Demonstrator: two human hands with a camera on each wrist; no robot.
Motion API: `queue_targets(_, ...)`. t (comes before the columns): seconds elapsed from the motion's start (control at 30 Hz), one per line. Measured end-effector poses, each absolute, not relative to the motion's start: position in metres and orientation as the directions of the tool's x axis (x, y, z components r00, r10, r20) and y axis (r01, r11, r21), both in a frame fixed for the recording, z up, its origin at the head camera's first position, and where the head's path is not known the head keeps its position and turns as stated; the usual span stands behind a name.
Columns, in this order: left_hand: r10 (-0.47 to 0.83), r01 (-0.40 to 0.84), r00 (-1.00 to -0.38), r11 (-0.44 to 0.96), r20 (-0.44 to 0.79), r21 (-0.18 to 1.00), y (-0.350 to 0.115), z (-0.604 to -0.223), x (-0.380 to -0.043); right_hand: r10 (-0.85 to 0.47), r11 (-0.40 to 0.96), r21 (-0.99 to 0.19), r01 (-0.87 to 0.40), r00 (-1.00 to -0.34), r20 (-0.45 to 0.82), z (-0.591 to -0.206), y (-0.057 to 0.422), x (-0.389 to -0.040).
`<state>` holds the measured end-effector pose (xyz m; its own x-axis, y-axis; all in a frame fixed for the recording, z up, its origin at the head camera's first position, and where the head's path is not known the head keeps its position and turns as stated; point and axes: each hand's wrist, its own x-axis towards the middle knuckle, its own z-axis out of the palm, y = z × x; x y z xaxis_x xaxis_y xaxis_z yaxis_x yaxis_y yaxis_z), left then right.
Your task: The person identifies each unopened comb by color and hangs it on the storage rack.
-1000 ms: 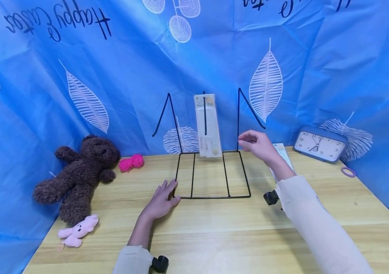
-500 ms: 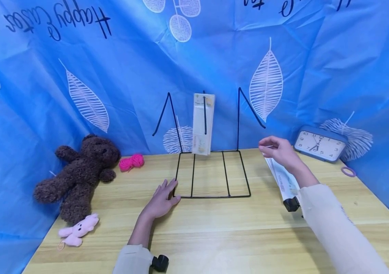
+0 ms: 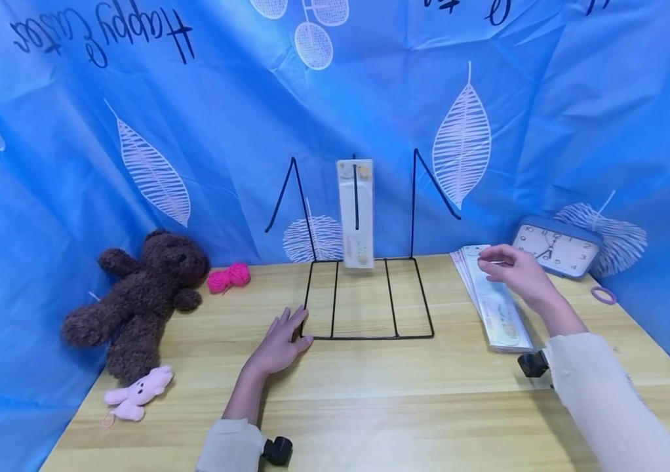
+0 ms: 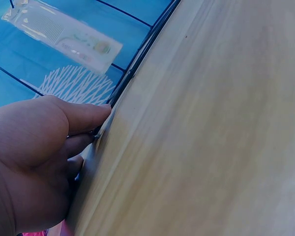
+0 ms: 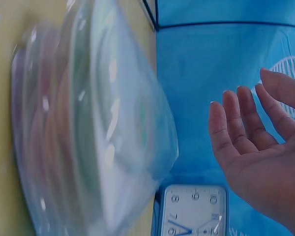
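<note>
A black wire rack [image 3: 391, 299] stands against the backdrop, with three prongs along its back. My left hand [image 3: 278, 344] holds its front left corner between thumb and fingers; the left wrist view shows the thumb [image 4: 91, 115] against the wire. From the middle prong hangs a flat, clear packet [image 3: 348, 229] with a comb-like ribbed pattern; both outer prongs are bare. On the right lies a slightly fanned stack of similar packets [image 3: 501, 321]. My right hand [image 3: 518, 272] is above the stack's far end, fingers loosely curved and holding nothing.
Left of the rack are a brown teddy bear [image 3: 146, 295], a pink yarn bundle [image 3: 229, 278] and a small pink plush toy [image 3: 140, 393]. A blue clock [image 3: 558, 249] and a purple ring [image 3: 603, 295] sit at right. The blue backdrop [image 3: 370, 85] closes off the rear.
My right hand has moved right, away from the rack to above the packet stack. The hanging packet swung left, then back toward the middle. My left hand keeps its place.
</note>
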<state>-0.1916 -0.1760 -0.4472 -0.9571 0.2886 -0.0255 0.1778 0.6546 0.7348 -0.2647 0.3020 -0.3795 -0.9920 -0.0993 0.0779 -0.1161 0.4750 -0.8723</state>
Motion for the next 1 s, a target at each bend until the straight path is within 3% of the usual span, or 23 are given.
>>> queue_targets(0.4,0.289,0.177,-0.957,0.651,-0.026,0.738,-0.176,-0.445,-0.191,-0.059,0.588,-0.807,-0.053,-0.998,0.022,-0.392,0.334,-0.259)
queue_targets(1.0,0.277,0.173,-0.961,0.669,-0.026,0.723,-0.175,-0.446,-0.191,-0.079,0.633,-0.771,0.071,-0.985,-0.155,-0.404,0.342,-0.266)
